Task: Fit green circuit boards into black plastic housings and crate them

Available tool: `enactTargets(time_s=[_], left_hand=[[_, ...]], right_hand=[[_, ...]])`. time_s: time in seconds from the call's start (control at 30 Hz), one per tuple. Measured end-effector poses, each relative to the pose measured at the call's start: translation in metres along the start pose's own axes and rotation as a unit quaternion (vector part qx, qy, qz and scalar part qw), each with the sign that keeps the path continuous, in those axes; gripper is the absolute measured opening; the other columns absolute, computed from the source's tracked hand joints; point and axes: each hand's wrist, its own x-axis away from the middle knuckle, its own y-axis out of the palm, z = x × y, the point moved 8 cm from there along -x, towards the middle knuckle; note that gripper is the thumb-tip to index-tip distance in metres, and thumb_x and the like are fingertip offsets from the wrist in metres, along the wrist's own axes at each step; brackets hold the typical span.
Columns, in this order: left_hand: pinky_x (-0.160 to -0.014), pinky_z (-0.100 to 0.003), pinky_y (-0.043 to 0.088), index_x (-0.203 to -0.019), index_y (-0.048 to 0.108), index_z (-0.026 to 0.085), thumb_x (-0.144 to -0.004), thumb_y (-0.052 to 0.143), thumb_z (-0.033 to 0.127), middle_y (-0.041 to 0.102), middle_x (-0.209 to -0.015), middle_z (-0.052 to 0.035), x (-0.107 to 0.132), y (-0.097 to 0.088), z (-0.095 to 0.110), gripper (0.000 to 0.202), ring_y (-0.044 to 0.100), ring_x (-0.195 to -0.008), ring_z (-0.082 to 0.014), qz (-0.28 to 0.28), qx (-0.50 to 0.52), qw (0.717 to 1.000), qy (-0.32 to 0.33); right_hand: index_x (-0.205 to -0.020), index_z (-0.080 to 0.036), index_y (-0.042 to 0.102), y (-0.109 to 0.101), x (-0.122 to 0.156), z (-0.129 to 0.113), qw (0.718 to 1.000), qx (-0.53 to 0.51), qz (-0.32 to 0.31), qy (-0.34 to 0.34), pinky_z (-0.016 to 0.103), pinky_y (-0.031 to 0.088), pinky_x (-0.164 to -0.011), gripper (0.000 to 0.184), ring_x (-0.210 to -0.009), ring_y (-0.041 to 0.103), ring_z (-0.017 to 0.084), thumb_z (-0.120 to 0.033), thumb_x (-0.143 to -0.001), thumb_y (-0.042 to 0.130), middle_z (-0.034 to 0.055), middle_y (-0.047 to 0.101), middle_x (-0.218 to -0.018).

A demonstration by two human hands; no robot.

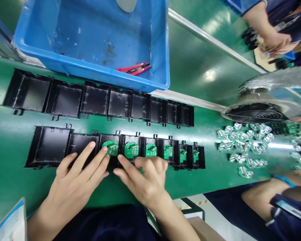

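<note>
A row of black plastic boxes (52,144) lies on the green table in front of me. Round green circuit boards (131,150) sit in several of them, from the third box rightward. My left hand (82,174) is spread over the second and third boxes, its fingertips by the left edge of one green circuit board (111,148). At the near wall of that same box is the index fingertip of my right hand (145,175); its other fingers are curled, with nothing visible in them. The two leftmost boxes hold no board, as far as my fingers let me see.
Behind runs a second row of bare black boxes (94,99). A blue bin (90,63) holds a red utility knife (134,69). Several small assemblies (243,139) lie to the right, near a fan-like duct (256,112). Co-workers' hands (276,43) and arms (261,197) show at right.
</note>
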Motion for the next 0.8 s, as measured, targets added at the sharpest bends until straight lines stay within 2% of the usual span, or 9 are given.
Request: enactTargets(time_s=[0.1,0.2,0.37,0.5,0.63,0.8], left_hand=[[-0.117,-0.048,0.024,-0.144,0.054,0.021,-0.105,0.047,0.036,0.053,-0.152,0.0006,0.002,0.006,0.001,0.043,0.025,-0.154,-0.0284,-0.016,-0.01,1.0,0.006],[-0.12,-0.048,0.021,-0.147,0.051,0.022,-0.105,0.046,0.031,0.054,-0.151,0.0012,0.003,0.01,-0.001,0.044,0.021,-0.155,-0.0273,-0.024,-0.007,1.0,-0.008],[-0.106,-0.051,0.031,-0.147,0.051,0.02,-0.104,0.046,0.026,0.055,-0.15,-0.0001,0.002,0.01,0.001,0.044,0.03,-0.152,-0.0324,-0.04,-0.025,0.999,-0.001],[-0.099,-0.052,0.034,-0.145,0.054,0.019,-0.104,0.042,0.022,0.056,-0.15,-0.0014,0.001,0.01,0.002,0.043,0.041,-0.144,-0.0364,-0.049,-0.037,0.998,0.004],[-0.103,-0.05,0.032,-0.144,0.054,0.02,-0.103,0.041,0.019,0.057,-0.148,-0.0018,0.001,0.011,0.002,0.043,0.047,-0.14,-0.0327,-0.051,-0.011,0.999,-0.011],[-0.12,-0.047,0.019,-0.144,0.055,0.02,-0.102,0.044,0.018,0.061,-0.145,-0.0019,0.002,0.014,0.001,0.043,0.05,-0.138,-0.0264,-0.053,0.011,0.998,-0.035]], right_hand=[[-0.11,-0.019,0.078,0.014,0.011,-0.01,1.0,0.0,-0.02,-0.02,0.036,0.032,-0.074,0.039,-0.078,0.046,0.018,-0.049,-0.102,0.055,0.0033,0.06,-0.076],[-0.115,-0.017,0.076,0.025,0.016,-0.012,0.999,0.014,-0.033,-0.024,0.036,0.033,-0.077,0.045,-0.078,0.046,0.018,-0.054,-0.101,0.054,0.0036,0.063,-0.078],[-0.119,-0.017,0.075,0.031,0.016,-0.009,0.998,0.02,-0.061,-0.018,0.036,0.033,-0.078,0.048,-0.077,0.045,0.018,-0.057,-0.1,0.054,0.0035,0.063,-0.079],[-0.119,-0.017,0.074,0.031,0.017,-0.009,0.997,0.012,-0.069,-0.015,0.037,0.032,-0.076,0.046,-0.076,0.043,0.019,-0.053,-0.102,0.052,0.0029,0.062,-0.076],[-0.12,-0.016,0.074,0.032,0.016,-0.009,0.997,0.007,-0.079,-0.015,0.037,0.031,-0.075,0.046,-0.076,0.043,0.02,-0.052,-0.103,0.05,0.0028,0.06,-0.075],[-0.119,-0.016,0.074,0.034,0.012,-0.009,0.995,0.013,-0.096,-0.019,0.036,0.032,-0.077,0.044,-0.08,0.044,0.02,-0.051,-0.102,0.053,0.0036,0.06,-0.077]])
